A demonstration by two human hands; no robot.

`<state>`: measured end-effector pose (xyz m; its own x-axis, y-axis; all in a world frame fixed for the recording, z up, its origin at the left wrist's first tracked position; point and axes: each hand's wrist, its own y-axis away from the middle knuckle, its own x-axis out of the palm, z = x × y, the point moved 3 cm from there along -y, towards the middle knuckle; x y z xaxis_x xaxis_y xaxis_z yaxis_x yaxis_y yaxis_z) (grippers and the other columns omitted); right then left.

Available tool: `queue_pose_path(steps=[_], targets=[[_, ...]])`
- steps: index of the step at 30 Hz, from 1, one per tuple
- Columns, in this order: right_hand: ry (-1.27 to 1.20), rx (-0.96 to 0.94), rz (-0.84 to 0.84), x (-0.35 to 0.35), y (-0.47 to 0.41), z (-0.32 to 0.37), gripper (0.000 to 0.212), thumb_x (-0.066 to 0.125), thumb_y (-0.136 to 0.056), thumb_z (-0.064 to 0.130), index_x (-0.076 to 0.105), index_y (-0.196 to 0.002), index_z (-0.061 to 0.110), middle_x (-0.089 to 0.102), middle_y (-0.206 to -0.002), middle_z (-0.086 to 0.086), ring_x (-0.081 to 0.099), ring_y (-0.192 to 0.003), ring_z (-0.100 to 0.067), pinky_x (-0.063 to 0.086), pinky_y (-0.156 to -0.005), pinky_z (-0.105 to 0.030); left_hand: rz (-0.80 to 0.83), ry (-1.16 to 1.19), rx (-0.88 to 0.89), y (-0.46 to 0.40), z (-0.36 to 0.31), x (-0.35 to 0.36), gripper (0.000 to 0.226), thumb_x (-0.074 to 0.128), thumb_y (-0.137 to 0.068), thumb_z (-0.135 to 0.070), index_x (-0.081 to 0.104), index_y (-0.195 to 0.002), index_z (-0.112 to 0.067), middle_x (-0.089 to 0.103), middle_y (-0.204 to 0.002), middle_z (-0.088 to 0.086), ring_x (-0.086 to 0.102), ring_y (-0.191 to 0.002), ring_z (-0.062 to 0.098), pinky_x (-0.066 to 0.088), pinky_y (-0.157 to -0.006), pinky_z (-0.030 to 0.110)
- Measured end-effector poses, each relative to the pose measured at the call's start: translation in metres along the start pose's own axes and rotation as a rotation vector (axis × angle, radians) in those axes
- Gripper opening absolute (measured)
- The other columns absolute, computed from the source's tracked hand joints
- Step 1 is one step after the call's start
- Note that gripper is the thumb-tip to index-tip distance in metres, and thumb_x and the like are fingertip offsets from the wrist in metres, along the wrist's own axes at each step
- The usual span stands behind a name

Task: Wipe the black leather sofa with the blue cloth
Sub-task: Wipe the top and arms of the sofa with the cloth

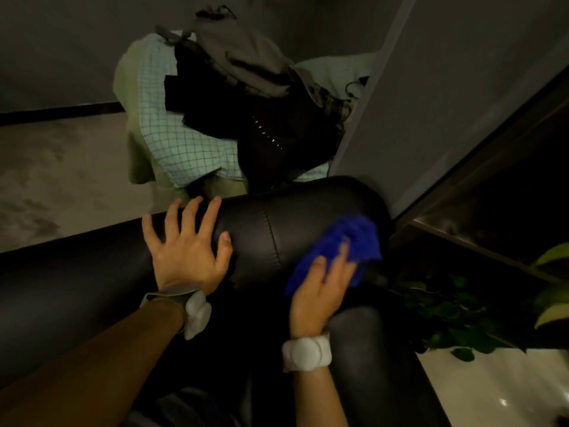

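Two hands work on the black leather sofa (295,217) in the head view. The left hand (187,251) lies flat on the rounded top of the backrest, fingers spread wide and straight, thumb angled toward the stitched seam. The right hand (323,285) presses the blue cloth (348,238) against the leather to the right of that seam, near the sofa's corner; the bunched cloth lies under the fingers and spills out beyond the fingertips, up and to the right. Whether the fingers curl into the cloth or just press flat on it, I cannot tell, as the hand is blurred. Each wrist carries a white band (306,352). Behind the backrest a checked cloth (178,140) is heaped with dark clothing (271,131). Green plant leaves (455,309) show at the right.
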<state>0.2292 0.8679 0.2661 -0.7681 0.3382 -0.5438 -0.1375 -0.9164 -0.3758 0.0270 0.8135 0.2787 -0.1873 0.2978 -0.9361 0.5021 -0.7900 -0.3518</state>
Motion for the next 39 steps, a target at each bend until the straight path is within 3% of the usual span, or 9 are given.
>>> queue_pose_path(steps=[4, 7, 10, 13, 17, 22, 28, 34, 39], targets=[[0.108, -0.495, 0.268, 0.010, 0.004, 0.033, 0.047, 0.053, -0.081, 0.021, 0.059, -0.128, 0.019, 0.037, -0.155, 0.000, 0.027, -0.146, -0.020, 0.021, -0.118, -0.053, 0.086, 0.015, -0.021, -0.002, -0.001, -0.003, 0.062, 0.026, -0.092, -0.054, 0.032, -0.150, -0.036, 0.043, -0.147, 0.000, 0.034, -0.137, 0.030, 0.013, -0.112, 0.063], [0.104, -0.557, 0.309, -0.002, -0.011, 0.003, 0.041, 0.052, -0.083, 0.016, 0.061, -0.122, 0.011, 0.037, -0.155, -0.006, 0.028, -0.146, -0.024, 0.032, -0.113, -0.051, 0.119, 0.018, -0.021, -0.002, 0.000, -0.003, 0.061, 0.027, -0.092, -0.055, 0.031, -0.150, -0.037, 0.042, -0.147, -0.002, 0.033, -0.137, 0.029, 0.012, -0.111, 0.063], [0.074, -0.375, 0.200, -0.023, -0.033, -0.050, 0.044, 0.043, -0.089, 0.010, 0.056, -0.130, 0.001, 0.029, -0.156, -0.016, 0.025, -0.146, -0.032, 0.027, -0.117, -0.043, 0.130, 0.033, -0.020, 0.001, 0.000, -0.007, 0.060, 0.028, -0.092, -0.054, 0.033, -0.149, -0.036, 0.044, -0.146, 0.000, 0.034, -0.137, 0.030, 0.012, -0.111, 0.063], [0.019, 0.097, 0.121, -0.033, -0.037, -0.102, 0.045, 0.044, -0.096, 0.002, 0.042, -0.141, -0.005, 0.023, -0.156, -0.025, 0.029, -0.141, -0.032, 0.021, -0.112, -0.022, 0.138, 0.045, -0.012, 0.000, -0.005, -0.008, 0.060, 0.027, -0.093, -0.053, 0.033, -0.150, -0.036, 0.044, -0.147, 0.001, 0.034, -0.137, 0.031, 0.013, -0.111, 0.064], [-0.035, 0.578, 0.389, -0.026, 0.001, -0.145, 0.045, 0.043, -0.099, 0.000, 0.034, -0.140, -0.015, 0.042, -0.140, -0.036, 0.045, -0.129, -0.046, 0.034, -0.107, -0.039, 0.106, 0.048, -0.011, -0.001, -0.001, -0.004, 0.059, 0.027, -0.094, -0.053, 0.034, -0.149, -0.036, 0.046, -0.146, 0.001, 0.036, -0.136, 0.030, 0.014, -0.111, 0.063], [0.053, 0.436, 0.395, -0.076, 0.041, -0.191, 0.057, 0.046, -0.099, 0.003, 0.025, -0.152, 0.005, 0.032, -0.152, -0.025, 0.040, -0.134, -0.042, 0.034, -0.109, -0.039, 0.051, 0.037, 0.001, 0.000, 0.000, 0.003, 0.056, 0.027, -0.095, -0.053, 0.035, -0.148, -0.036, 0.048, -0.141, 0.001, 0.038, -0.134, 0.029, 0.017, -0.110, 0.061], [0.204, 0.558, 0.294, -0.186, 0.102, -0.260, 0.058, 0.044, -0.100, 0.003, 0.022, -0.153, 0.007, 0.011, -0.161, -0.020, 0.028, -0.142, -0.041, 0.027, -0.114, -0.042, 0.019, 0.101, 0.047, 0.009, -0.010, -0.012, 0.051, 0.023, -0.099, -0.051, 0.036, -0.146, -0.034, 0.047, -0.143, 0.008, 0.036, -0.134, 0.035, 0.019, -0.107, 0.067], [0.259, 0.668, 0.416, -0.246, 0.169, -0.275, 0.058, 0.043, -0.101, 0.009, 0.019, -0.154, 0.009, 0.011, -0.162, -0.015, 0.017, -0.148, -0.032, 0.019, -0.118, -0.042, 0.232, 0.132, -0.006, 0.014, -0.005, -0.039, 0.056, 0.022, -0.103, -0.049, 0.019, -0.155, -0.030, 0.019, -0.163, 0.008, 0.017, -0.148, 0.032, 0.014, -0.116, 0.060], [0.246, 0.628, 0.508, -0.266, 0.184, -0.255, 0.059, 0.039, -0.103, 0.011, 0.011, -0.154, 0.009, 0.005, -0.162, -0.016, 0.012, -0.149, -0.031, 0.016, -0.119, -0.038, 0.085, 0.073, 0.164, 0.063, -0.050, -0.069, 0.051, 0.044, -0.094, -0.036, 0.045, -0.140, -0.015, 0.040, -0.149, 0.017, 0.043, -0.127, 0.042, 0.036, -0.100, 0.058]])
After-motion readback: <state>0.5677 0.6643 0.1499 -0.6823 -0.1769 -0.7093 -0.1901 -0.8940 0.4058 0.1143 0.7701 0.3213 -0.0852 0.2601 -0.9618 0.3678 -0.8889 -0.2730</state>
